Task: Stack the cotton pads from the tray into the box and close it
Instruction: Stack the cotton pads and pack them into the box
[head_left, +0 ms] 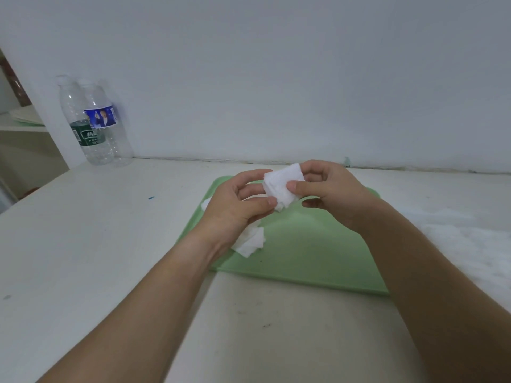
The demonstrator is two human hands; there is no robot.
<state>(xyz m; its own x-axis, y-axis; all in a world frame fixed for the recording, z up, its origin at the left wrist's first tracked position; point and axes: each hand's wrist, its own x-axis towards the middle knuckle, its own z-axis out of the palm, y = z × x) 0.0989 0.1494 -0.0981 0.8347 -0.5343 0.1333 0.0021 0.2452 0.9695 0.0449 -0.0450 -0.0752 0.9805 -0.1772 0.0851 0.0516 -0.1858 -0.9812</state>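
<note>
A small stack of white cotton pads (282,185) is held up above the green tray (304,250). My left hand (237,205) pinches its lower left edge between thumb and fingers. My right hand (331,192) pinches its right side, thumb on the front. More loose cotton pads (250,240) lie on the tray's left part, partly hidden under my left hand. No box is in view.
Two clear plastic water bottles (96,123) stand at the back left against the wall. A white fluffy patch (456,233) lies on the table to the right of the tray. A shelf unit (25,139) borders the table's left side.
</note>
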